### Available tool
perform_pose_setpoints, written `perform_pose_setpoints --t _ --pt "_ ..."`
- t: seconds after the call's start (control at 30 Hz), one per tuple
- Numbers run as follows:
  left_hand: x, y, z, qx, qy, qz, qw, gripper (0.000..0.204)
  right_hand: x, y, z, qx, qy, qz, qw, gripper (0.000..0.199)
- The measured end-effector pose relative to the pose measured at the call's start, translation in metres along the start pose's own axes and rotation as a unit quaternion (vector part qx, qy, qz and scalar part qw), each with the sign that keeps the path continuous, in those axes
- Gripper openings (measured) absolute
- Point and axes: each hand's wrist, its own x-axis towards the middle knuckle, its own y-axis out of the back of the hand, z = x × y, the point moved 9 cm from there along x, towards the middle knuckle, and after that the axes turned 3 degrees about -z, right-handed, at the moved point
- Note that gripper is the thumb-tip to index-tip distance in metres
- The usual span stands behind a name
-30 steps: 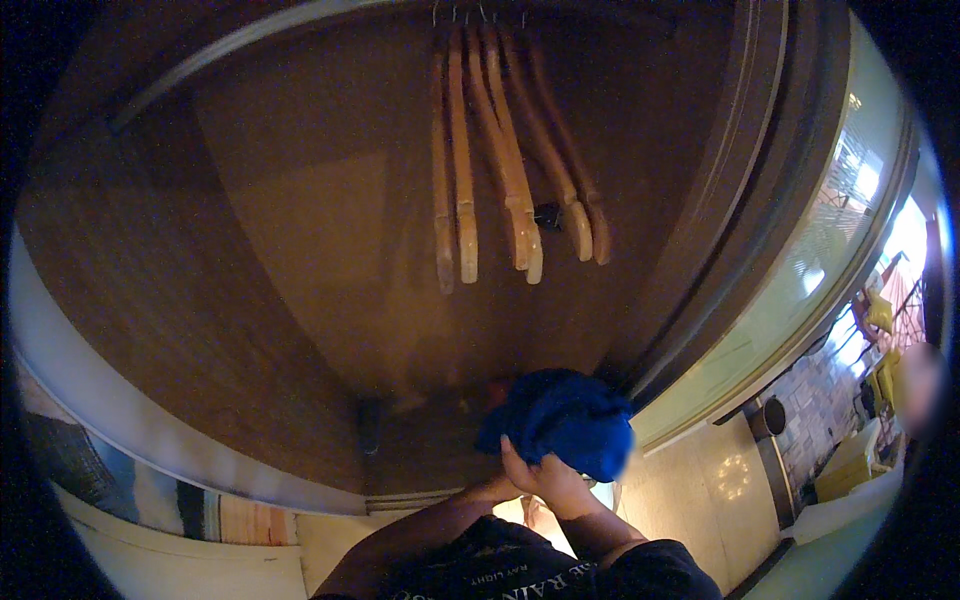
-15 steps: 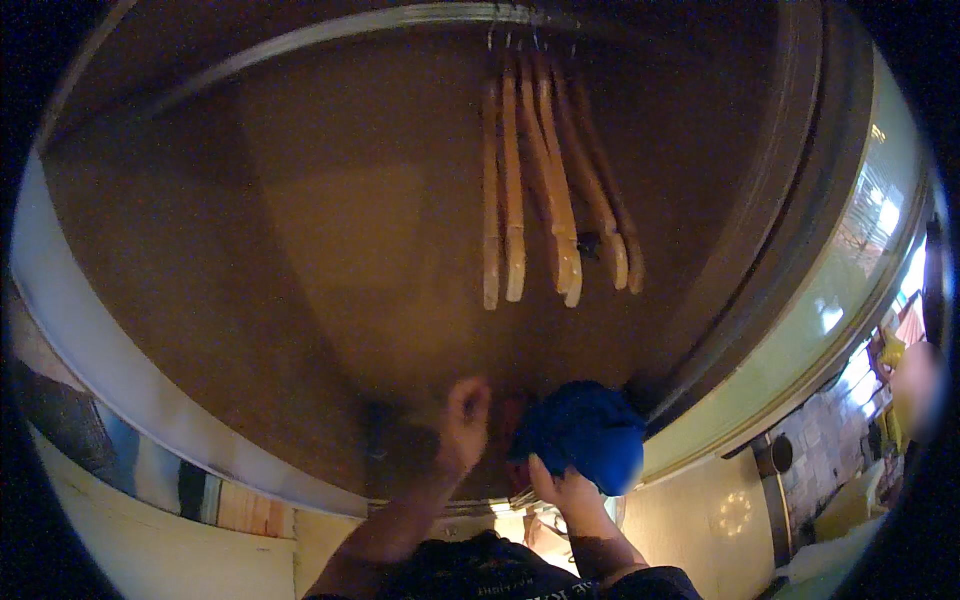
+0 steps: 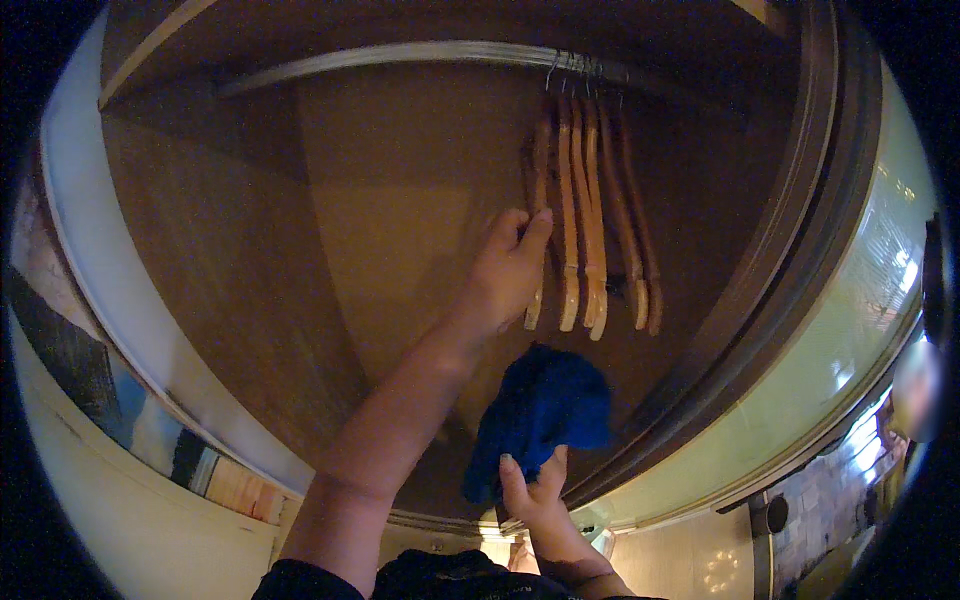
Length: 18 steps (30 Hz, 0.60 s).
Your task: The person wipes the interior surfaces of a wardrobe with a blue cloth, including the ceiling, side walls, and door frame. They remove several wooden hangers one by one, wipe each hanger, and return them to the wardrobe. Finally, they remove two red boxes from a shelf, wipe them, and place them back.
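Several wooden hangers (image 3: 592, 220) hang from a pale rod (image 3: 420, 58) inside a brown wardrobe. My left hand (image 3: 508, 268) is raised to the leftmost wooden hanger (image 3: 541, 165), its fingers and thumb closed on the hanger's arm. Lower down, my right hand (image 3: 535, 498) grips a bunched blue cloth (image 3: 545, 405) from below, thumb on the near side. The cloth looks like a folded garment, but its kind does not show. It is just below the hangers' lower ends and apart from them.
The wardrobe's brown back panel (image 3: 400, 200) lies behind the hangers, with a wooden side wall at the left. A pale green glossy sliding door (image 3: 790, 410) curves along the right. A tiled floor shows beyond it at the lower right.
My left hand has risen from low in the wardrobe to the leftmost hanger and closed on it. The blue cloth, still in my right hand, sits slightly farther left. The view has shifted.
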Motion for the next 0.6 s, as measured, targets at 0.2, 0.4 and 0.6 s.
perform_pose_setpoints --t 0.2,0.4,0.6 --pt "-0.012 0.025 0.017 0.003 0.036 0.013 0.999 0.033 -0.005 -0.006 0.015 0.007 -0.031 -0.011 0.999 0.018" --pt "-0.086 0.075 -0.026 0.091 -0.127 0.094 0.983 0.023 -0.055 -0.038 0.061 0.047 -0.032 -0.029 0.998 0.035" --pt "-0.210 0.142 -0.102 0.169 0.047 0.123 0.977 0.016 -0.113 -0.103 0.096 -0.141 0.028 -0.126 0.982 0.045"
